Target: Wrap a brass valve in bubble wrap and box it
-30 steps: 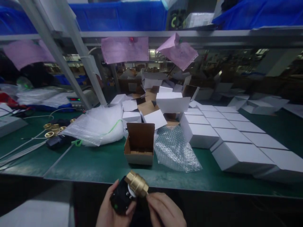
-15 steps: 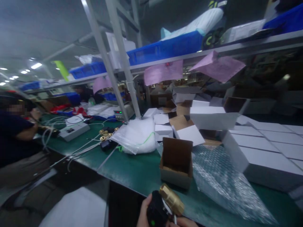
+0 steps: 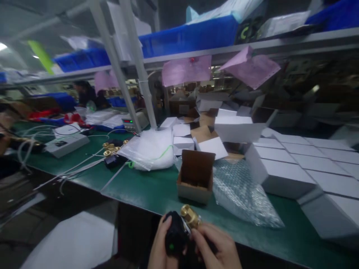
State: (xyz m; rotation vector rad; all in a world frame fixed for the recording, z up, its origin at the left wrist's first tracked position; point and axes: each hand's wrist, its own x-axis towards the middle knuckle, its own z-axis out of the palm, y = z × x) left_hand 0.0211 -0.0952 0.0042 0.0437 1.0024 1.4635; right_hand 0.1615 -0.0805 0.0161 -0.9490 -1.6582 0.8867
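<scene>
The left hand (image 3: 159,248) is wrapped around a black, round plastic block with a shiny gold metal pipe end (image 3: 181,231), held low at the near edge of the green table (image 3: 146,188), and the right hand (image 3: 215,248) pinches it from the other side. Just past it stands an open brown cardboard box (image 3: 195,177), with bumpy clear bubble wrap (image 3: 241,192) touching its right side and smooth white boxes (image 3: 283,175) farther right.

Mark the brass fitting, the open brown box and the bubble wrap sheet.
brass fitting (image 3: 190,216), head view, on its gold threaded end.
open brown box (image 3: 195,176), head view, on the raised inner flap.
bubble wrap sheet (image 3: 243,194), head view, on its middle.
</scene>
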